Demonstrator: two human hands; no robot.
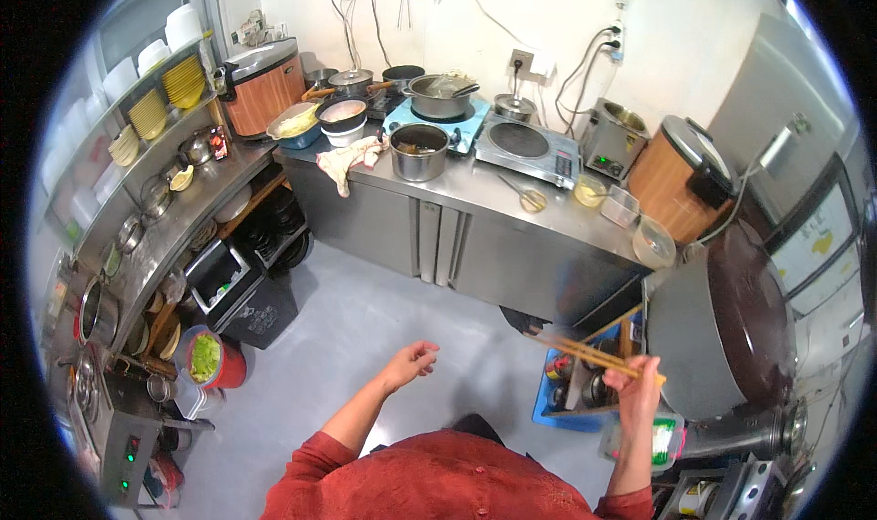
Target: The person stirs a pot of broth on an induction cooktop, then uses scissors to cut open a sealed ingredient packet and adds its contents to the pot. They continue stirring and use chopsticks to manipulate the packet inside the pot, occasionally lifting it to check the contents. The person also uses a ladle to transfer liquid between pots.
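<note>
My right hand (634, 383) grips a pair of long wooden chopsticks (589, 355), whose tips point left over the floor. To its right stands a large round pot (692, 342) with dark contents. My left hand (412, 364) is held over the floor with its fingers loosely curled apart and nothing in them. On the steel counter (466, 191) in front of me are a steel pot (419, 160) of dark liquid, a cloth (349, 161), a whisk (524, 194) and an induction cooker (524, 146).
Below my right forearm are a blue crate (548, 414) and a clear plastic box (610, 444). A black bin (260, 314) and a red bucket (234, 368) of lettuce stand on the floor at left. Wood-patterned rice cookers (264, 95) (675, 184) stand at both counter ends.
</note>
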